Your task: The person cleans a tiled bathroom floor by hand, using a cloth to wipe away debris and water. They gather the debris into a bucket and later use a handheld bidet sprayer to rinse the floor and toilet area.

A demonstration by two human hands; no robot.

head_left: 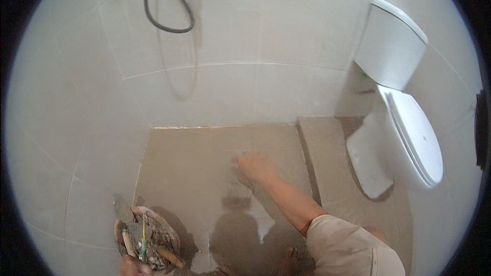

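My right hand (254, 167) reaches forward and presses down on the beige floor tiles (194, 168), near a seam between two tiles. It is blurred, and whether it holds anything is not clear. My left hand (134, 266) is at the lower edge, gripping the rim of a worn round pan (169, 235). The pan is filled with grey mortar and holds a trowel (124, 209) and a few other small tools. It hangs just above the floor's left side.
A white toilet (411, 140) with its cistern (391, 46) stands at the right, behind a raised tiled step (327, 158). A black hose (169, 20) hangs on the pale tiled back wall. My bare foot (291, 261) is on the floor near the lower edge.
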